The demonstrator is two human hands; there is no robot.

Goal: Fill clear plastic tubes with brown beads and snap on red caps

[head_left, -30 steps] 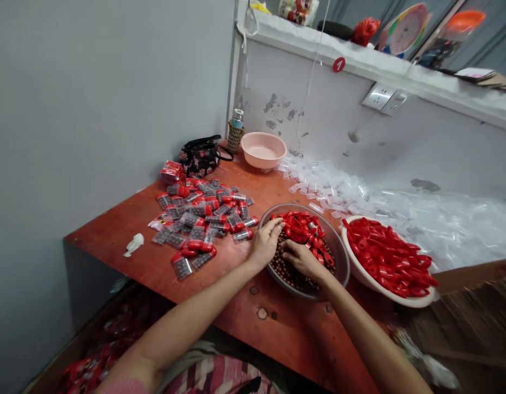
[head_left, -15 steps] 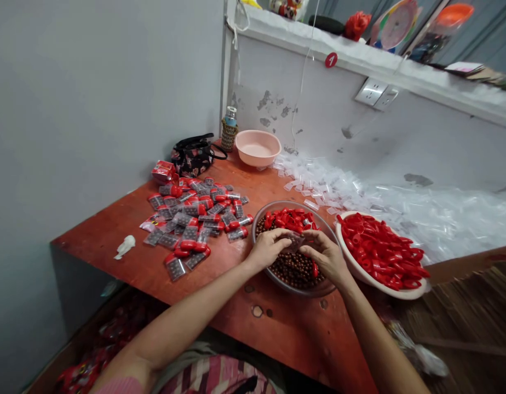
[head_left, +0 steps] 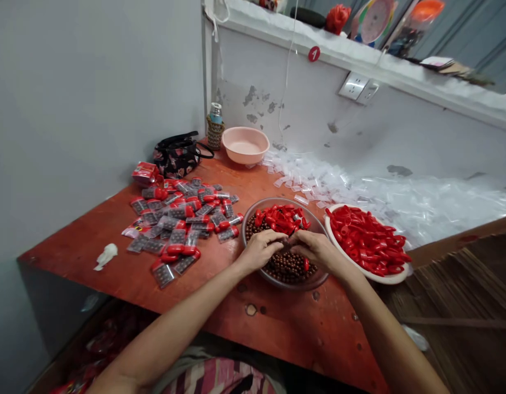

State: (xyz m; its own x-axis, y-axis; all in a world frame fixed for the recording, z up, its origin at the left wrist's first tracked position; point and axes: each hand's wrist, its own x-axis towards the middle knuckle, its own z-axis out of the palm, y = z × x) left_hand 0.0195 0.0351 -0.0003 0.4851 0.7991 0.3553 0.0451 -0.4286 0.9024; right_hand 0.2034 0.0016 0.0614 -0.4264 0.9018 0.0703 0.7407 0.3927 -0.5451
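Observation:
Over a grey bowl (head_left: 245,253) of brown balls (head_left: 288,268), my left hand (head_left: 259,250) and my right hand (head_left: 314,247) meet with fingertips bent inward. Between them they pinch a small clear plastic packet that looks filled with brown balls; the fingers cover nearly all of it. Red caps (head_left: 282,218) lie on the balls at the far side of the bowl, and a single red cap (head_left: 306,265) sits nearer me. To the right, a white basin (head_left: 335,241) is heaped with red caps (head_left: 366,241).
Filled red-capped packets (head_left: 177,224) are piled on the red table (head_left: 220,306) at left. Behind are a floral bag (head_left: 177,156), a flask (head_left: 215,126) and a pink basin (head_left: 245,145). Clear plastic sleeves (head_left: 360,189) spread along the wall. A crumpled tissue (head_left: 106,255) lies near the left edge.
Both hands have drawn closer together and the packet between them is now mostly covered by fingers. The view has shifted slightly, moving the scene left in the picture.

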